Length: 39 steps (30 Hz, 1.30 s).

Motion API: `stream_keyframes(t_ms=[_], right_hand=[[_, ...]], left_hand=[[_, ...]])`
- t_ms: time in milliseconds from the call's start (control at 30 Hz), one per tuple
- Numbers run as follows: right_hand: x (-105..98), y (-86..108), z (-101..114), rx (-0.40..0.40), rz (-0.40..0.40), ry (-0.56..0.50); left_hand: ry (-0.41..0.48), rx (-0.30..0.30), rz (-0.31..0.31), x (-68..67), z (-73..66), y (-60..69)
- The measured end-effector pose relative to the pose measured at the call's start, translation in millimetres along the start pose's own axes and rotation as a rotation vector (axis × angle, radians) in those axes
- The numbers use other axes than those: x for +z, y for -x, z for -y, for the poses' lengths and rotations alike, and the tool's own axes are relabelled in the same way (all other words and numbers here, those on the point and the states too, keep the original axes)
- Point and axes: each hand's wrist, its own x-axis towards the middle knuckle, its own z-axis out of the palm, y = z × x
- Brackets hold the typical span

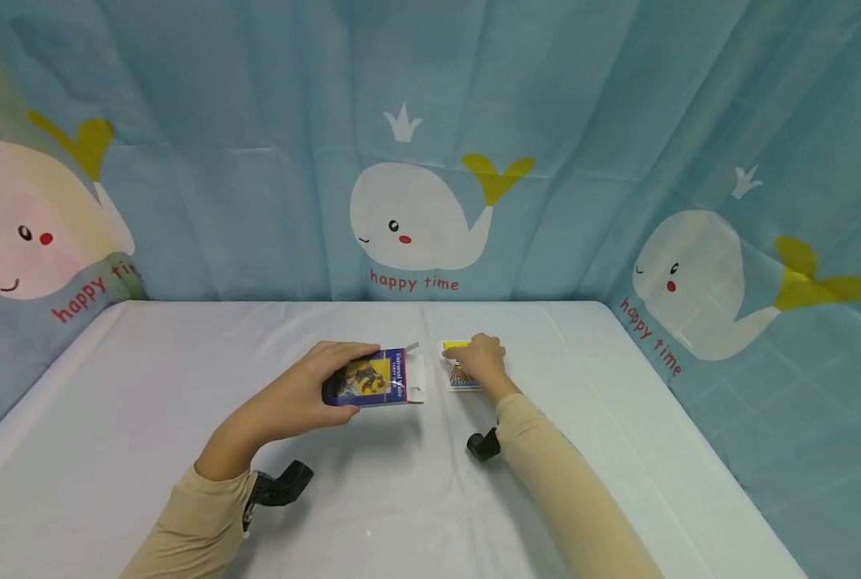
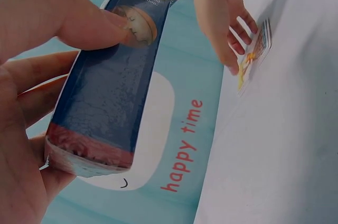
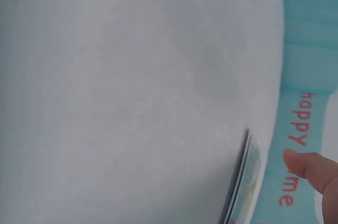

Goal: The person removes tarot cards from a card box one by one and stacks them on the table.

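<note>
My left hand point(image 1: 296, 394) grips a blue tarot card box point(image 1: 368, 378) with a picture on its front, held above the table. The white end flap point(image 1: 416, 376) of the box stands open on the right. In the left wrist view, the thumb lies across the narrow side of the box point(image 2: 105, 97). My right hand point(image 1: 484, 362) is over a small stack of tarot cards point(image 1: 464, 381) lying on the table, its fingers spread in the left wrist view. From the right wrist, the thumb point(image 3: 311, 168) shows apart from the card stack point(image 3: 245, 182).
A white cloth covers the table point(image 1: 372, 498). Behind it and along both sides hangs a blue curtain point(image 1: 271, 225) with printed whales. A black camera mount point(image 1: 281, 486) sits at the left wrist, another mount point(image 1: 483, 445) at the right.
</note>
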Motion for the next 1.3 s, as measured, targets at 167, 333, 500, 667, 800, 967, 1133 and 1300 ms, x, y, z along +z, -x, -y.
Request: stream_keyframes(t_ms=[167, 333, 500, 667, 800, 967, 1133, 1300], right_hand=[[-11.2, 6.4, -12.4, -0.018, 0.054, -0.2], [-26.1, 21.5, -18.8, -0.069, 0.051, -0.382], [-39.3, 39.7, -23.9, -0.121, 0.052, -0.509], [-45.7, 59.9, -29.0, -0.173, 0.105, -0.583], [-47.9, 77.6, -28.2, -0.221, 0.186, -0.636], [-51.5, 93.1, -25.4, -0.241, 0.201, -0.641], [-55.4, 104.8, -21.7, -0.241, 0.189, -0.635], [-58.2, 112.6, -17.5, -0.267, 0.175, -0.659]], left_hand=[[0.008, -0.003, 0.003, 0.8, -0.5, 0.0], [0.009, -0.002, -0.001, 1.3, -0.7, 0.0], [0.008, -0.001, -0.001, 1.6, -0.1, -0.3], [0.012, 0.002, 0.002, 1.9, -0.6, -0.8], [0.015, 0.002, 0.003, 2.2, -0.8, -0.3], [0.015, 0.0, 0.009, 2.9, -0.9, -1.0], [0.014, -0.001, 0.018, 4.2, -0.4, -1.4], [0.013, 0.006, 0.019, 5.9, -0.2, -2.3]])
